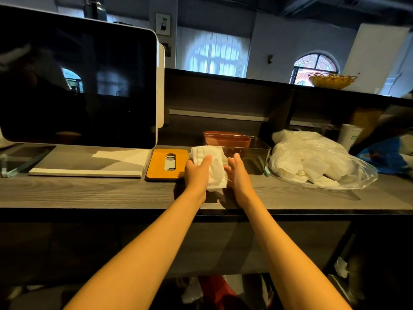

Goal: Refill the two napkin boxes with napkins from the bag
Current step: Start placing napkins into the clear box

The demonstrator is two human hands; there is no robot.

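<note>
Fingers of left hand (196,173) curl around napkin stack (212,168); right hand (237,173) fingers straight, pressing its side, above desk (89,193), before clear box (257,157).

Bag (317,159) right of boxes (245,151)

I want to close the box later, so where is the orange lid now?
In the head view the orange lid lies flat on the counter, left of the hands, between the monitor base and the napkins.

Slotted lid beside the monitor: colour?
Orange-yellow lid with a dark rim, head view.
</note>
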